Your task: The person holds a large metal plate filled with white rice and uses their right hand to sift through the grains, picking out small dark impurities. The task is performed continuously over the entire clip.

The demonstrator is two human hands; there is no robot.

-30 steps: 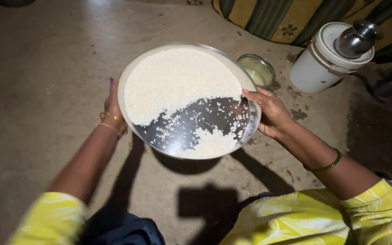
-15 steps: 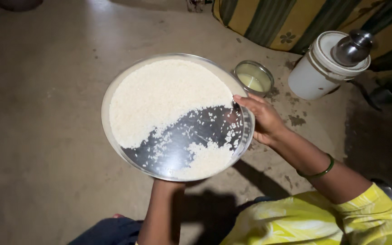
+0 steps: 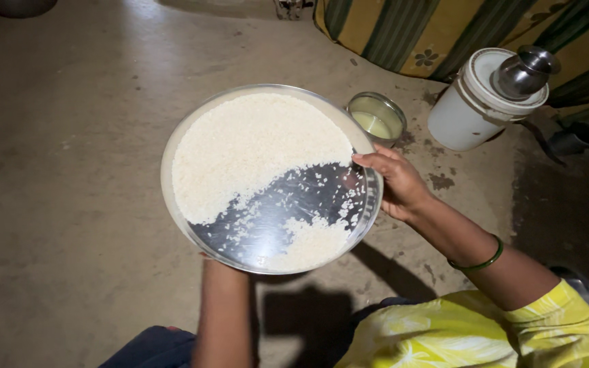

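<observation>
My right hand (image 3: 398,182) grips the rim of the round steel plate of white rice (image 3: 270,177), fingers (image 3: 376,161) curled over its edge. My left hand is hidden beneath it; its fingers I cannot tell. Just beyond my right fingers sits a small steel bowl (image 3: 376,117).

A: Where is there room to move?
B: Left of the steel plate (image 3: 192,232), bare floor (image 3: 69,170) lies open.
A: And to the right?
B: Crowded: a small steel bowl (image 3: 376,119) just beside the rim, then a white lidded container (image 3: 475,102) before striped fabric (image 3: 431,34).
</observation>
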